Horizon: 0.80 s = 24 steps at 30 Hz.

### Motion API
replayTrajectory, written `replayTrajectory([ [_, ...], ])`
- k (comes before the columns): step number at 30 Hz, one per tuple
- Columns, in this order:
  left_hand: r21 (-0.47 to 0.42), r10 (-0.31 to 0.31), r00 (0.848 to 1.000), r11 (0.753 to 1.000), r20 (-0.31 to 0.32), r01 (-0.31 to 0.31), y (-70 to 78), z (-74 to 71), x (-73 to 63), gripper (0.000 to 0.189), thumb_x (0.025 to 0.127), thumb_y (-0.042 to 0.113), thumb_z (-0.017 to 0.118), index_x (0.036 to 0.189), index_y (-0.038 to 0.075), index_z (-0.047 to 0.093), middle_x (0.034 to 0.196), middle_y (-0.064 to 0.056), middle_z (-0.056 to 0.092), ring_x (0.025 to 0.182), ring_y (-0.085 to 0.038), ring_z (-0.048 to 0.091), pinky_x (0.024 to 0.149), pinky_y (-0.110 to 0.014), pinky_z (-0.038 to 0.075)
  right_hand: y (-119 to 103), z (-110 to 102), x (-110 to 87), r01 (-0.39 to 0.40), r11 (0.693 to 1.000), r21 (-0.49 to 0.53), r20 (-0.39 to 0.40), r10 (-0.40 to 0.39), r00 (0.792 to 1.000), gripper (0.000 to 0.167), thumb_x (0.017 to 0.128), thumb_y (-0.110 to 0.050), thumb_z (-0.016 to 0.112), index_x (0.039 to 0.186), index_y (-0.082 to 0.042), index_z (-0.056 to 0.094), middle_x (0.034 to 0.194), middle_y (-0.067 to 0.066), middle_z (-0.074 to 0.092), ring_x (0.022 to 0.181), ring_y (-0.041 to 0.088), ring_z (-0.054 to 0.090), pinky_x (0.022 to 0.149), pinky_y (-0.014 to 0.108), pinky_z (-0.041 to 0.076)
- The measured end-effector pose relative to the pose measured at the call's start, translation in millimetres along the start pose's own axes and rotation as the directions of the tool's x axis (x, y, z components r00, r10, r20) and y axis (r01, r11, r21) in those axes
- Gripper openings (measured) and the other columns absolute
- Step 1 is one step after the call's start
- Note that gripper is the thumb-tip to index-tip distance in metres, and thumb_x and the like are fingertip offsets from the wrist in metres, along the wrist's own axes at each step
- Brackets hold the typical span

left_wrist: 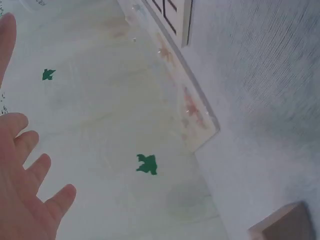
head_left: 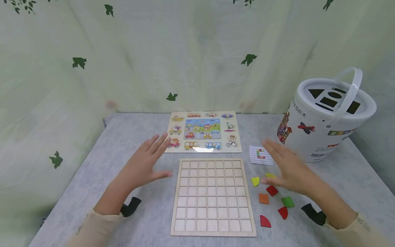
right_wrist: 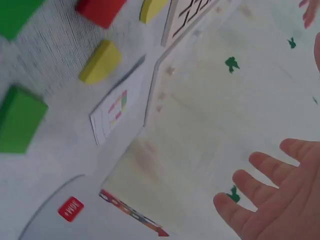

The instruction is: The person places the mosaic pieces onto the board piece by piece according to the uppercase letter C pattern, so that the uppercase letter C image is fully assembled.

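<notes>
My left hand (head_left: pixel 142 165) hovers to the left of a wooden grid board (head_left: pixel 206 193), fingers extended and thumb apart, holding nothing. My right hand (head_left: pixel 291 171) is over the right side with straight, spread fingers, also holding nothing. Beneath and in front of it lie several coloured blocks, among them an orange square (head_left: pixel 263 198), a green square (head_left: pixel 288 201), a red quarter-round (head_left: pixel 265 221) and a yellow quarter-round (head_left: pixel 255 181). Just left of its fingertips is a small pattern card (head_left: pixel 256 156) showing a coloured shape on a grid. The right hand partly covers some yellow and green pieces.
A vehicle picture puzzle (head_left: pixel 202 129) lies behind the grid board. At the back right stands a white bucket (head_left: pixel 321 127) with shaped holes in its lid and a raised handle. A pale curtain with green leaf shapes (head_left: pixel 79 62) hangs along the table's far edge.
</notes>
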<state>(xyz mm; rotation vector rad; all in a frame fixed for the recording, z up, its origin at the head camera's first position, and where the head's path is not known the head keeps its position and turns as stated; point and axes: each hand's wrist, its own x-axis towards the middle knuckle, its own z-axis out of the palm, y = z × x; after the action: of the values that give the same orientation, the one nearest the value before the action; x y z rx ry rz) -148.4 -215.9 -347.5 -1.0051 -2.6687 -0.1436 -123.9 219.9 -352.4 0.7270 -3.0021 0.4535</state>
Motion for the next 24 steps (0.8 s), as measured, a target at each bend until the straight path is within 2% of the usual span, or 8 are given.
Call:
replayTrajectory([
  [2,-0.059,-0.029,0.999,0.998,-0.014,0.028,3.2,8.2,-4.3,0.097,0.075,0.064,0.055,0.145,0.011,0.013,0.149,-0.005,0.011,0.133,-0.030,0.015,0.102,-0.048,0.022,-1,8,-3.9,-0.046,0.994,0.099,0.023,0.044,0.999,0.105,0.068,-0.054,0.071,0.145,-0.016,0.012,0.144,0.015,0.022,0.127,0.037,0.024,0.093,0.058,0.031],
  [4,-0.114,-0.063,0.998,0.992,-0.010,0.061,7.8,17.1,-8.6,0.098,0.076,0.061,0.057,0.145,0.012,0.011,0.149,-0.004,0.011,0.133,-0.028,0.017,0.101,-0.048,0.025,-3,17,-7.3,-0.099,0.979,0.180,0.050,0.091,0.995,0.101,0.070,-0.050,0.072,0.145,-0.013,0.015,0.143,0.016,0.024,0.126,0.037,0.026,0.090,0.057,0.034],
  [9,-0.253,-0.135,0.990,0.957,0.048,0.143,19.4,39.8,-17.0,0.096,0.077,0.056,0.060,0.146,0.014,0.008,0.149,-0.006,0.014,0.132,-0.026,0.020,0.101,-0.045,0.028,-8,38,-13.5,-0.164,0.941,0.296,0.076,0.148,0.986,0.092,0.074,-0.041,0.071,0.143,-0.010,0.021,0.139,0.019,0.030,0.121,0.039,0.034,0.086,0.054,0.040],
  [12,-0.347,-0.180,0.978,0.915,0.108,0.207,24.2,51.9,-20.8,0.092,0.079,0.052,0.061,0.146,0.013,0.011,0.147,-0.008,0.018,0.132,-0.025,0.020,0.102,-0.044,0.025,-9,47,-15.0,-0.171,0.924,0.342,0.045,0.166,0.985,0.084,0.075,-0.035,0.072,0.140,-0.008,0.027,0.133,0.020,0.038,0.111,0.038,0.045,0.080,0.048,0.046],
  [16,-0.448,-0.236,0.947,0.838,0.218,0.312,27.5,64.2,-26.3,0.087,0.080,0.048,0.062,0.144,0.010,0.018,0.146,-0.008,0.023,0.132,-0.024,0.021,0.104,-0.042,0.022,-9,59,-15.3,-0.202,0.900,0.386,0.011,0.215,0.977,0.070,0.075,-0.029,0.073,0.131,-0.004,0.039,0.122,0.018,0.050,0.100,0.032,0.053,0.076,0.042,0.050],
  [18,-0.471,-0.239,0.934,0.813,0.265,0.341,28.1,69.7,-29.0,0.086,0.079,0.048,0.063,0.143,0.008,0.022,0.144,-0.009,0.026,0.131,-0.024,0.022,0.104,-0.042,0.022,-9,66,-15.2,-0.225,0.890,0.397,0.011,0.241,0.970,0.065,0.074,-0.027,0.074,0.127,-0.003,0.044,0.118,0.016,0.053,0.097,0.029,0.055,0.077,0.040,0.050],
  [21,-0.475,-0.215,0.930,0.812,0.297,0.339,28.7,76.4,-31.3,0.087,0.077,0.049,0.064,0.141,0.005,0.026,0.142,-0.012,0.030,0.130,-0.026,0.026,0.104,-0.041,0.022,-7,76,-14.9,-0.250,0.890,0.382,0.002,0.270,0.963,0.061,0.074,-0.028,0.074,0.122,-0.001,0.049,0.112,0.012,0.057,0.093,0.023,0.056,0.077,0.037,0.050],
  [24,-0.462,-0.189,0.941,0.833,0.281,0.305,29.4,79.3,-31.9,0.086,0.077,0.047,0.065,0.139,0.001,0.029,0.140,-0.015,0.034,0.128,-0.029,0.028,0.103,-0.043,0.024,-5,84,-14.8,-0.234,0.903,0.360,-0.037,0.265,0.964,0.056,0.072,-0.026,0.076,0.117,-0.001,0.054,0.107,0.009,0.058,0.088,0.019,0.054,0.075,0.034,0.050],
])
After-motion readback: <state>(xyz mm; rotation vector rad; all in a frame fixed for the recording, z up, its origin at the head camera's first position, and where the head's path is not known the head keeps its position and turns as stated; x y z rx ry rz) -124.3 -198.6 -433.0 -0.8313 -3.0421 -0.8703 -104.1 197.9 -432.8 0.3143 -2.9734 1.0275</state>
